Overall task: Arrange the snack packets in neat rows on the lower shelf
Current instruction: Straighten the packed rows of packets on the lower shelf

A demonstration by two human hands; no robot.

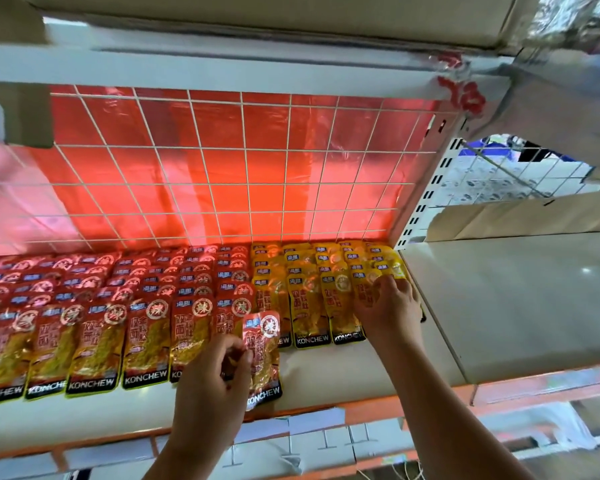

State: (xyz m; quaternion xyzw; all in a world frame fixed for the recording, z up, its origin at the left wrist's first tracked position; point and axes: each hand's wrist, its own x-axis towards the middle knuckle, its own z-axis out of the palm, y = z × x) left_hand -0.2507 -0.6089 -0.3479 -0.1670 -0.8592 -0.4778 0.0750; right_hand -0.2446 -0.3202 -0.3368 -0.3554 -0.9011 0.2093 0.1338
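Note:
Red snack packets point(97, 306) lie in overlapping rows across the left and middle of the white lower shelf point(326, 372). Yellow snack packets point(312, 292) fill several rows to their right. My left hand point(212, 386) pinches a loose red packet point(262, 355) that lies tilted in front of the rows, near the seam between red and yellow. My right hand point(390, 306) rests on the rightmost yellow row point(378, 271), fingers bent over the front packets; whether it grips one I cannot tell.
A white wire grid point(222, 168) with red film behind closes the shelf's back. A white upright post point(426, 199) and a bare neighbouring shelf point(516, 299) stand to the right. The shelf above point(222, 60) overhangs. An orange price rail point(361, 410) edges the front.

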